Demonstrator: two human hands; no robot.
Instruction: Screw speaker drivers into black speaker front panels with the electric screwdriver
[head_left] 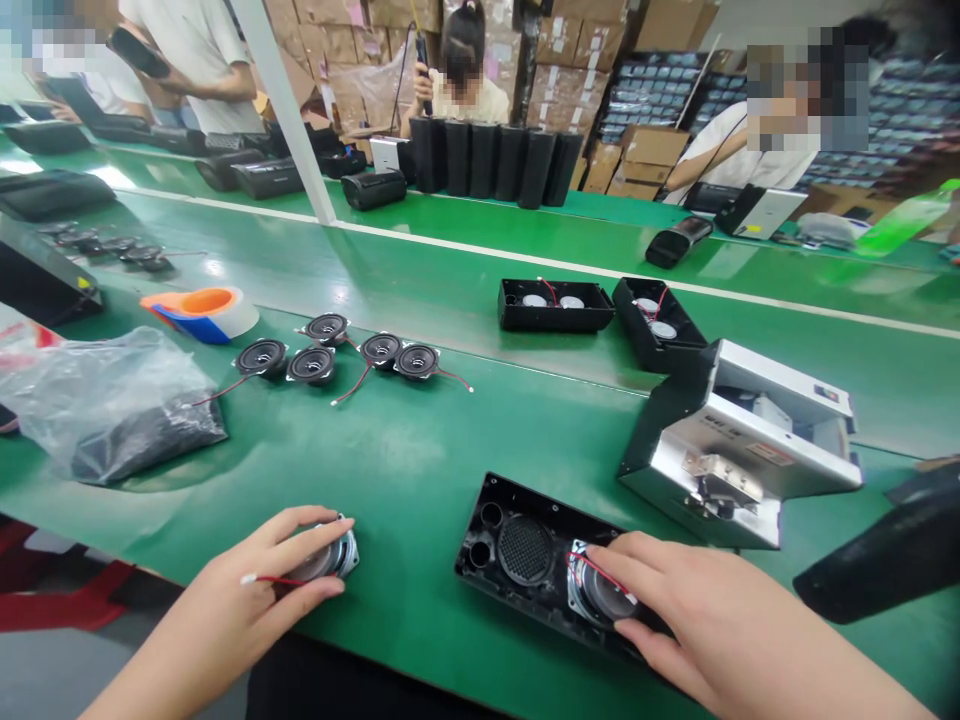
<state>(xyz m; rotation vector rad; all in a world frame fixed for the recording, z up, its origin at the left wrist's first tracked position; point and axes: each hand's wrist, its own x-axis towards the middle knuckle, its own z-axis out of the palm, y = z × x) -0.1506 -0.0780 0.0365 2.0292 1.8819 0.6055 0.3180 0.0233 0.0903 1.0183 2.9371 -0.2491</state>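
Observation:
Near the table's front edge, my left hand point(262, 580) is closed around a small round speaker driver point(324, 556) with a metal frame; its red lead and white plug lie across my fingers. My right hand point(667, 610) grips a second speaker driver point(598, 590), which sits magnet side up in the right part of a black speaker housing point(559, 515). To its left in the housing, a round grille point(525, 548) shows bare, beside two round tubes at the housing's end. My fingers and palm cover part of both drivers and the housing's right end.
Several loose speaker drivers point(311, 365) lie beyond my left hand, near a tape roll point(202, 312) and a plastic bag point(112, 400). A silver and black machine point(750, 450) stands right. Two fitted housings point(555, 305) lie behind. Co-workers sit and stand across the line.

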